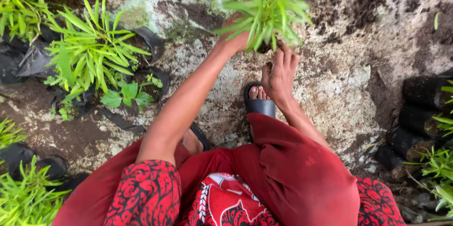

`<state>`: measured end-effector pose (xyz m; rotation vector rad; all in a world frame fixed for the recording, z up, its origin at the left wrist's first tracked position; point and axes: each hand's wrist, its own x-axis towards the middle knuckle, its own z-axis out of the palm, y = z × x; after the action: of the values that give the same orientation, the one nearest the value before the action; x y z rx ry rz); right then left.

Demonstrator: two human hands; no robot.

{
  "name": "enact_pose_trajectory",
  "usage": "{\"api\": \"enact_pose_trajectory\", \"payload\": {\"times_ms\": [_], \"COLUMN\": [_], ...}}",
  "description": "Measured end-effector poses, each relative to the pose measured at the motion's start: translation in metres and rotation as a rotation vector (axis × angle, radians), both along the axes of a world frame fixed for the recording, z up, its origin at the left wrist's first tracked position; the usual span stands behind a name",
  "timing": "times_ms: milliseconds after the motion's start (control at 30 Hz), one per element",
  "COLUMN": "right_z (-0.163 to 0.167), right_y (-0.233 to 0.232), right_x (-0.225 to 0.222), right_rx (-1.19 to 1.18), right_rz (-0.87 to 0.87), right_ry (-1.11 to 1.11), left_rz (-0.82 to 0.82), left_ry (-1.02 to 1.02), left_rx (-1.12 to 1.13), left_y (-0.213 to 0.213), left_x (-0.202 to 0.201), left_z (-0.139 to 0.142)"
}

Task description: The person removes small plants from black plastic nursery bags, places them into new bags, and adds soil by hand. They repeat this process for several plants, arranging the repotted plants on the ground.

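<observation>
The seedling [269,6], a tuft of narrow green leaves, stands at the far edge of the ground [339,89], on a pale, lichen-crusted stone patch ringed with dark soil. Its base and any bag around it are hidden by the leaves and both hands. The left hand [234,37] wraps the base from the left side, arm extended straight forward. The right hand [279,72] rests against the near right side of the base, fingers pointing up and soiled, wrist bent; whether it grips or only presses cannot be determined. Judged step: seating or steadying the seedling at its base. A following move would require firm support under the root mass. A sandalled foot [258,99] sits just beside the right hand. More seedlings in black nursery bags [89,54] stand at the left edge; dark bags [420,113] line the right edge
</observation>
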<state>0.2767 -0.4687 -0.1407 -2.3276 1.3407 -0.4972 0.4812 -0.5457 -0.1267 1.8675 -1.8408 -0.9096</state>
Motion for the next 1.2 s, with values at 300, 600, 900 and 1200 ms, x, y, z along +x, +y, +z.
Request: {"api": "enact_pose_trajectory", "payload": {"times_ms": [300, 600, 900, 1200], "right_z": [-0.020, 0.002, -0.019, -0.031], "right_y": [-0.012, -0.073, -0.111, -0.189], "right_x": [-0.023, -0.007, -0.080, -0.115], "right_rx": [0.065, 0.396, 0.219, -0.001], "right_rz": [0.059, -0.274, -0.709, -0.843], "right_ry": [0.227, -0.256, -0.324, -0.124], "left_rz": [-0.026, -0.018, 0.103, 0.093], "left_ry": [-0.071, 0.007, -0.090, -0.001], "left_rx": [-0.146, -0.056, 0.260, 0.177], "left_y": [0.030, 0.026, 0.032, 0.039], "left_x": [0.001, 0.015, 0.020, 0.018], "left_z": [0.021, 0.015, 0.005, -0.001]}}
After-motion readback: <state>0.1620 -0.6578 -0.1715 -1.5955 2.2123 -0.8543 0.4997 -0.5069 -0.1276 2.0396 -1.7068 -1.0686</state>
